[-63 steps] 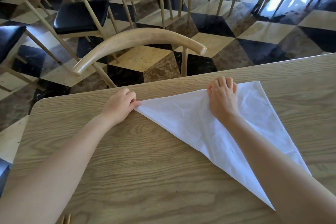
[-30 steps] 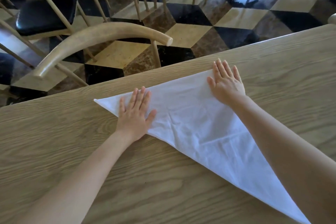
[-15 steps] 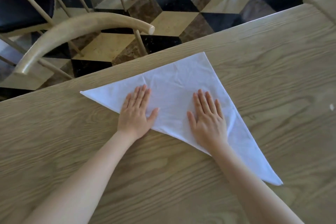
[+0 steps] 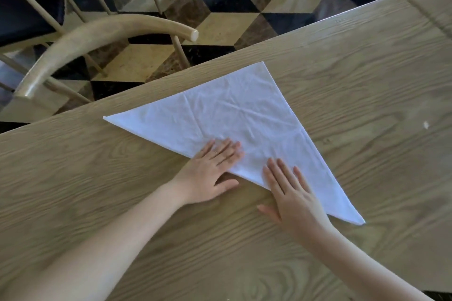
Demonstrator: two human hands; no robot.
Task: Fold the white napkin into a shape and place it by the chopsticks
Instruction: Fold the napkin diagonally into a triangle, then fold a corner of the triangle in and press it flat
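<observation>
Both hands (image 4: 208,173) (image 4: 293,198) slid nearer, flat, gripping nothing; napkin (image 4: 234,115) apex points away

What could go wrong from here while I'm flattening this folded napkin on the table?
1. The napkin is already creased and wrinkled; pressing only at the near folded edge, where the left hand and right hand lie flat, may set those wrinkles in.
2. Its far corner reaches close to the table edge, so a forward push could slide it over.
3. No chopsticks are in view, so where to place it cannot be judged yet.
</observation>
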